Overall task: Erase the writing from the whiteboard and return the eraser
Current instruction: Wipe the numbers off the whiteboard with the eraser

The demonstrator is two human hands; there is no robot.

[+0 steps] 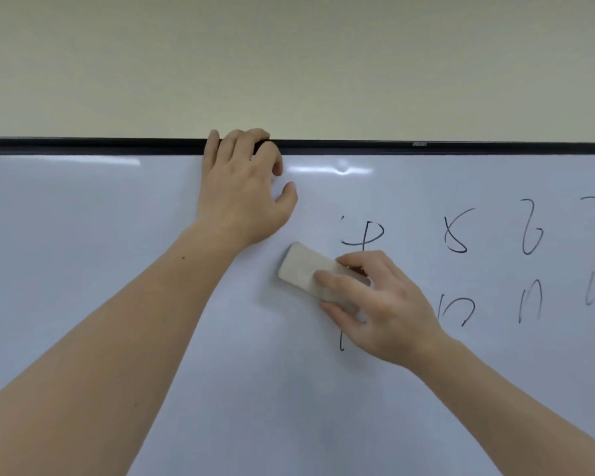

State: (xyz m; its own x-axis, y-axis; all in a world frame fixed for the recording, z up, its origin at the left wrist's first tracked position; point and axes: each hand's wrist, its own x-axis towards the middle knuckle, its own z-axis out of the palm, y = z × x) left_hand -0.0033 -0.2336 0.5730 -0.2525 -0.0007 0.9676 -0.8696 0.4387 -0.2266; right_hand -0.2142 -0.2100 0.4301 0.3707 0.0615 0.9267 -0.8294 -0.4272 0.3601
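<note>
A whiteboard (100,235) with a black top frame fills the lower part of the view. Black handwritten marks (455,231) run in two rows across its right half; the left half is blank. My right hand (382,307) grips a pale grey rectangular eraser (304,267) and presses it flat on the board, just left of the marks. One partly wiped character (363,233) sits right above the eraser. My left hand (244,194) hooks its fingers over the top frame (83,146), palm against the board.
A plain beige wall (289,63) rises above the board. No tray or ledge is visible in the view. Both forearms reach in from the bottom corners.
</note>
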